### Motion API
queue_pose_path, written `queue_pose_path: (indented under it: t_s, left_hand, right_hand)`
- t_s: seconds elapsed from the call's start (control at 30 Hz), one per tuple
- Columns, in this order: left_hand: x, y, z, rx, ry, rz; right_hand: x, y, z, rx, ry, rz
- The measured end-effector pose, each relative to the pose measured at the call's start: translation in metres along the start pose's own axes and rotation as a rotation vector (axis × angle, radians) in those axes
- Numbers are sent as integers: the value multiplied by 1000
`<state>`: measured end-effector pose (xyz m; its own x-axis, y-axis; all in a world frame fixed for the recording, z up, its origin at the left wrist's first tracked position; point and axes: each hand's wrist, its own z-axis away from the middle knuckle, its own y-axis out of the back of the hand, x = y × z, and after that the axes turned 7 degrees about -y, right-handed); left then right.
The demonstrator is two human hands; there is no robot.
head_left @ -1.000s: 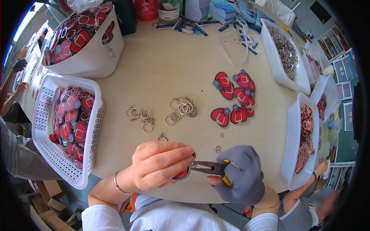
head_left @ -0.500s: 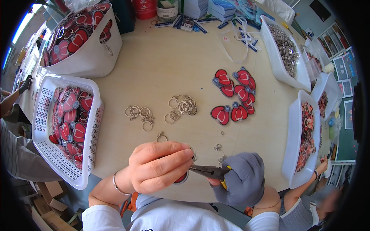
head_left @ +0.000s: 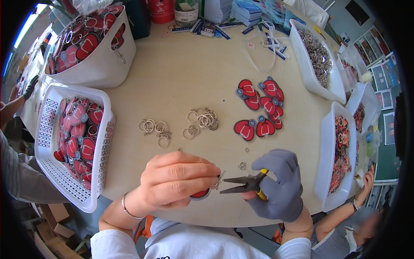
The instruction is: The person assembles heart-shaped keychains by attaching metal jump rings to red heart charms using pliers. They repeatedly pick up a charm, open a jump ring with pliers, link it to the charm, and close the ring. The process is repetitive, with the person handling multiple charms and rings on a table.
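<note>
I see the left hand (head_left: 179,179) pinching a red charm (head_left: 199,195); just beside it, the gloved right hand (head_left: 279,186) holds opened pliers (head_left: 252,183).

Red tub (head_left: 162,11), clear jar (head_left: 186,17) just beside it, stacked blue booklets (head_left: 246,12), cardboard boxes (head_left: 64,217) lower left

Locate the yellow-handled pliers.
In the head view, low and right of centre, the yellow-handled pliers are in the gloved right hand, open jaws facing the red charm in the left hand.
</note>
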<state>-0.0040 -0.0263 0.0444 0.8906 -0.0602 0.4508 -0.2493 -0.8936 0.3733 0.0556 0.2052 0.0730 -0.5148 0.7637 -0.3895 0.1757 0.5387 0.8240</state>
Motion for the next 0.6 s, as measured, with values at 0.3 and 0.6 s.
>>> queue_pose_path:
  t_s: [0.3,0.6]
  left_hand:
    - [-9,-7,-3,20,54,279]
    - [-6,-9,-3,33,112,369]
  right_hand:
    - [10,-3,-5,-28,67,-126]
    - [13,-3,0,-106,106,-67]
